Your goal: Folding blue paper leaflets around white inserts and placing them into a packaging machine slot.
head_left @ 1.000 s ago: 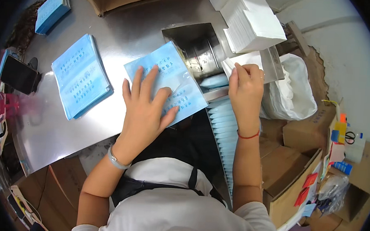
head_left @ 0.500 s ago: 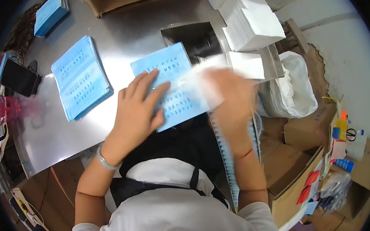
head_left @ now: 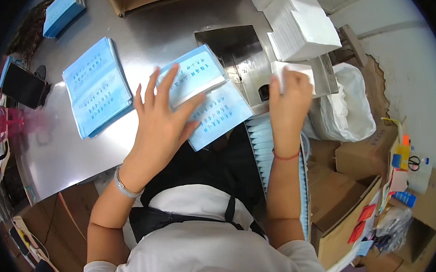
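A blue printed packet lies at the table's near edge, with a white paper strip across its middle. My left hand rests over its left side, fingers spread, the fingertips on or just above it. My right hand is at a small pile of white paper pieces to the right. Its fingers are bent over the pile, the thumb stands apart from them, and no piece is seen lifted. Just left of it is a metal plate with a dark slot.
A stack of blue packets lies to the left, another farther back. Tall white paper stacks stand behind my right hand. Beside the table are a white-lined bin and cardboard boxes. A phone stands far left.
My right hand has moved right and away from the blue packet to the white pile; the white piece it had is on the packet. My left hand's fingers have spread and lifted slightly.
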`<state>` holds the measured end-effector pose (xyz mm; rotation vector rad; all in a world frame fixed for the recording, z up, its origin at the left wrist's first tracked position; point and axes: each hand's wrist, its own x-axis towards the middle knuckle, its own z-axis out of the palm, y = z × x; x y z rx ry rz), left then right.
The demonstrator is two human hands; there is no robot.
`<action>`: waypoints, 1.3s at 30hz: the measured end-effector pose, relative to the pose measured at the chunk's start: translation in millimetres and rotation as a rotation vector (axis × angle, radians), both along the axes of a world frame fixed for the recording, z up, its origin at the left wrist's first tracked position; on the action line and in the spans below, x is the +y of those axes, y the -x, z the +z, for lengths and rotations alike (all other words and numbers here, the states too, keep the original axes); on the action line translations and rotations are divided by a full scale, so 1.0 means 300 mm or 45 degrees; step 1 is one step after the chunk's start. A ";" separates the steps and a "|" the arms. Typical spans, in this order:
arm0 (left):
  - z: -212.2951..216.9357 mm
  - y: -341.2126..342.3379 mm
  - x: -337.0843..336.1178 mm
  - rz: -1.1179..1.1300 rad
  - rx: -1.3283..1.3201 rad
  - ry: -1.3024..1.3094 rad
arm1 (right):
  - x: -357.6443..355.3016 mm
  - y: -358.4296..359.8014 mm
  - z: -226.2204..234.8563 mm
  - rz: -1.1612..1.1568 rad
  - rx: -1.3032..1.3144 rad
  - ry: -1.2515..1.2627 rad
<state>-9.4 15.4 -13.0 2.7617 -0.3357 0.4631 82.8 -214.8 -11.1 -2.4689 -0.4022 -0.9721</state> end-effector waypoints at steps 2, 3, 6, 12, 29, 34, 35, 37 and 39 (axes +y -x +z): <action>-0.012 -0.021 0.017 -0.347 0.174 0.090 | -0.015 -0.013 -0.046 -0.159 0.066 0.356; 0.002 -0.021 0.020 -0.224 0.313 0.105 | -0.025 -0.003 -0.049 -0.118 0.084 0.343; 0.060 -0.099 -0.006 0.035 0.106 -0.222 | -0.060 -0.017 -0.037 -0.035 0.127 0.383; 0.061 -0.092 -0.018 -0.060 0.106 -0.269 | -0.189 -0.041 0.018 0.174 0.411 -0.047; 0.137 -0.017 -0.049 -0.641 0.951 0.852 | 0.133 -0.095 -0.068 0.171 0.501 0.448; 0.090 0.052 0.232 0.407 0.020 -0.072 | 0.030 0.031 0.051 -0.394 0.011 0.511; 0.065 0.058 0.288 0.560 0.096 -0.292 | 0.001 0.038 0.033 -0.407 0.006 0.515; 0.063 0.064 0.382 0.446 0.179 -0.051 | -0.041 0.031 -0.035 -0.241 0.248 0.288; 0.082 0.077 0.399 0.365 0.296 0.200 | -0.065 0.045 -0.003 -0.217 0.213 -0.068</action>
